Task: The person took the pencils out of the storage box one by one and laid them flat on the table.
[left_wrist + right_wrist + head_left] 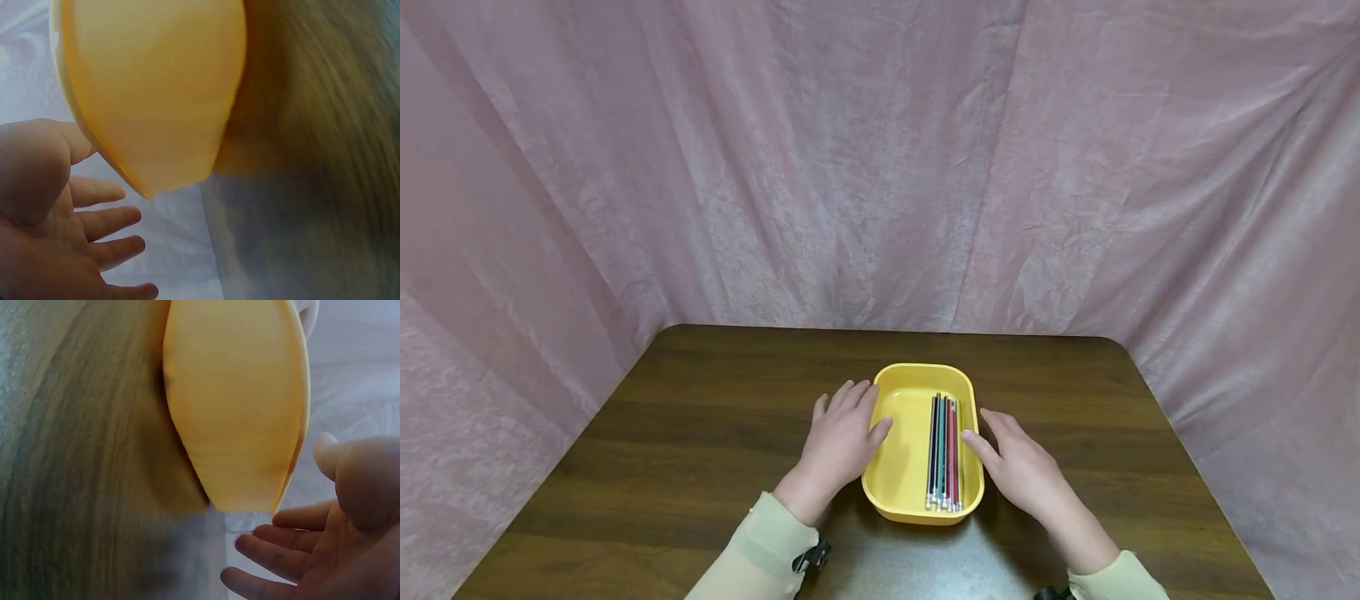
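A yellow plastic tray (pixel 895 450) with rounded corners sits on the table before me. Several pencils (pixel 943 454) lie side by side along its right half, silver ends toward me. At the tray's left side is my left hand (pixel 841 437), fingers spread and fairly straight, its thumb reaching over the rim. My right hand (pixel 1018 467) is at the opposite side, thumb tip close to the right rim and fingers extended along the outside. Both wrist views show the tray's outer wall (pixel 156 94) beside loosely extended fingers (pixel 275 556); neither hand curls round it.
The dark wooden table (pixel 700 450) has rounded far corners. Pink velvety curtains (pixel 880 167) hang behind it and on both sides. Cuffs of a pale sleeve (pixel 767 542) and dark wrist-worn devices (pixel 811 557) show near the bottom.
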`<act>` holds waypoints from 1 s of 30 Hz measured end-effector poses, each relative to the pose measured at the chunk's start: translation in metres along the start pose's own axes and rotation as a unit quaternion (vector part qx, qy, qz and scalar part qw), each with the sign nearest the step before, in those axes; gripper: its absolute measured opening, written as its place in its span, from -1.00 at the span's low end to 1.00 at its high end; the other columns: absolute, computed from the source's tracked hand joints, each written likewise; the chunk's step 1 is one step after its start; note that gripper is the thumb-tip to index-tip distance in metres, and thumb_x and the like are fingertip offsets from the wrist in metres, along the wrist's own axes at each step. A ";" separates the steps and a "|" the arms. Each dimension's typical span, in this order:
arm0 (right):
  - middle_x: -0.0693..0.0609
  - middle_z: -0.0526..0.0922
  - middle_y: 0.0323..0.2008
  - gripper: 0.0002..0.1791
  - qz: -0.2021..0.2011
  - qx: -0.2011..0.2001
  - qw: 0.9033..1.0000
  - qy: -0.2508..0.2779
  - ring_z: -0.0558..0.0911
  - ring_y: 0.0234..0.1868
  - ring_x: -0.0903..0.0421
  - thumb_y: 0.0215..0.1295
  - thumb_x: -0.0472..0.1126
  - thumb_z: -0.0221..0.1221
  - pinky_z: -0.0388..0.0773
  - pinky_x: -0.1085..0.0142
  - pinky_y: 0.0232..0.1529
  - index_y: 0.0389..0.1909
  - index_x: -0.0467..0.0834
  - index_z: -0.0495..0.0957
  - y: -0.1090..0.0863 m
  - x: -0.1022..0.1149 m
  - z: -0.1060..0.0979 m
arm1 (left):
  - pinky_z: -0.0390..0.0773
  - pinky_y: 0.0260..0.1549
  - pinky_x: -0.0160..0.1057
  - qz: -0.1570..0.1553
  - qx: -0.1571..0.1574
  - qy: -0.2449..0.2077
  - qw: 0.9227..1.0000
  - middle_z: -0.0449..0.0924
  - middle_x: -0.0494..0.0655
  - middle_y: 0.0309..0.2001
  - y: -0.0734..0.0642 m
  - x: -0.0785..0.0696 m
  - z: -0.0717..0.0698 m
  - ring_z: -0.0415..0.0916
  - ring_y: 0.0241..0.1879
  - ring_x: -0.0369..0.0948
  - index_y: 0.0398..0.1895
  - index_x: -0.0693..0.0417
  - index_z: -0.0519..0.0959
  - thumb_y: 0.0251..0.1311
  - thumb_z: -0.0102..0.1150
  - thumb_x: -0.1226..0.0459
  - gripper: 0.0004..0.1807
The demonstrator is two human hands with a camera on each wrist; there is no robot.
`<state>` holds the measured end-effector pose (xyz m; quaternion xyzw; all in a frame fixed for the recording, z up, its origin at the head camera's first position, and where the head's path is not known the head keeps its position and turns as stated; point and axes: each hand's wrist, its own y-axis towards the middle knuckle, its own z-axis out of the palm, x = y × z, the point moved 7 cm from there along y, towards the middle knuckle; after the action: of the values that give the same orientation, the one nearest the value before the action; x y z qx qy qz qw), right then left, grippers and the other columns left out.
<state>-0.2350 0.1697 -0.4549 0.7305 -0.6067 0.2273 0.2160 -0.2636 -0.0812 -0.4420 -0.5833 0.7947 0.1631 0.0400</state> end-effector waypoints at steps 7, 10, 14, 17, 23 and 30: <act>-0.12 0.72 0.15 -0.41 0.013 -0.018 1.000 0.011 0.72 0.16 -0.12 0.71 0.13 0.14 0.60 -0.19 0.19 0.38 -0.29 0.58 0.004 -0.002 -0.004 | 0.38 0.41 0.31 0.030 -0.047 -0.003 0.998 0.59 0.18 0.39 -0.003 -0.017 -0.013 0.47 0.44 0.16 0.49 0.23 0.55 0.57 0.32 0.02 -0.37; 0.00 0.76 -0.05 -0.51 0.027 -0.012 0.999 0.031 0.76 -0.08 0.04 0.71 0.07 0.16 0.63 -0.10 0.08 0.29 -0.27 0.61 0.006 -0.004 -0.004 | 0.44 0.37 0.27 0.042 -0.065 -0.009 0.997 0.62 0.21 0.33 -0.004 -0.023 -0.017 0.52 0.37 0.17 0.44 0.28 0.57 0.54 0.36 0.07 -0.41; 0.07 0.71 -0.35 -0.63 0.051 0.002 0.996 0.074 0.69 -0.37 0.16 0.71 0.02 0.17 0.58 0.06 -0.12 0.19 -0.21 0.59 0.007 -0.007 -0.002 | 0.47 0.35 0.22 0.039 -0.067 -0.020 0.997 0.64 0.21 0.29 -0.005 -0.029 -0.019 0.55 0.32 0.17 0.43 0.28 0.58 0.56 0.34 0.08 -0.42; 0.03 0.64 -0.47 -0.70 0.065 0.009 0.991 0.114 0.65 -0.48 0.11 0.70 -0.01 0.19 0.58 0.15 -0.30 0.07 -0.19 0.55 0.007 -0.008 0.000 | 0.52 0.29 0.17 0.031 -0.063 -0.020 0.997 0.66 0.20 0.25 -0.005 -0.033 -0.018 0.57 0.25 0.16 0.41 0.26 0.60 0.55 0.34 0.07 -0.43; -0.03 0.60 -0.52 -0.75 0.078 0.020 0.982 0.169 0.62 -0.62 0.03 0.70 -0.07 0.18 0.62 0.16 -0.52 -0.06 -0.20 0.50 0.007 -0.009 0.006 | 0.61 0.16 0.10 0.019 -0.045 -0.016 0.999 0.71 0.17 0.12 -0.007 -0.042 -0.012 0.63 0.07 0.11 0.33 0.28 0.64 0.54 0.36 0.07 -0.48; -0.10 0.57 -0.48 -0.71 0.092 0.045 0.971 0.216 0.63 -0.63 0.01 0.72 -0.08 0.14 0.62 0.15 -0.55 -0.06 -0.27 0.53 0.009 -0.012 0.014 | 0.66 0.09 0.06 0.014 -0.020 -0.036 0.999 0.73 0.12 0.04 -0.008 -0.053 -0.005 0.67 0.00 0.05 0.23 0.26 0.69 0.52 0.37 0.10 -0.56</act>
<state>-0.2445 0.1695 -0.4725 0.6146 -0.5993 0.4252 0.2871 -0.2385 -0.0361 -0.4256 -0.5666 0.7974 0.2003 0.0548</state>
